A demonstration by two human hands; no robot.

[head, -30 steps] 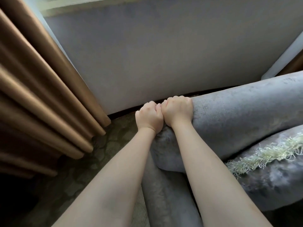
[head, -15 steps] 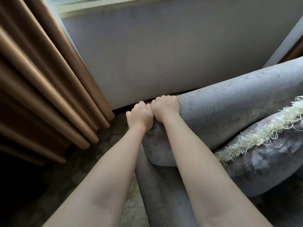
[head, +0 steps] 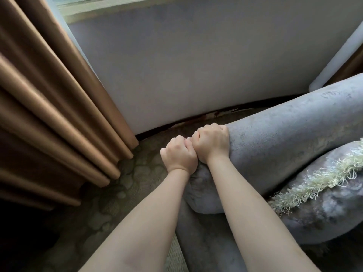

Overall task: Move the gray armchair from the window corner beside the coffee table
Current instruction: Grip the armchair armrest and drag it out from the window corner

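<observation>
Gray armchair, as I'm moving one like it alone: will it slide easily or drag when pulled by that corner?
Probably heavy: the left hand and right hand both grip one corner of the gray armchair. Its plush padding looks soft, so a grip likely sinks in rather than slips. On the patterned carpet it should drag, not glide.

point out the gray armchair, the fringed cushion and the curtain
gray armchair (head: 284, 138), head view, on its padded top roll
fringed cushion (head: 324, 211), head view, on its gray face below the fringe
curtain (head: 49, 107), head view, on a middle fold
</observation>
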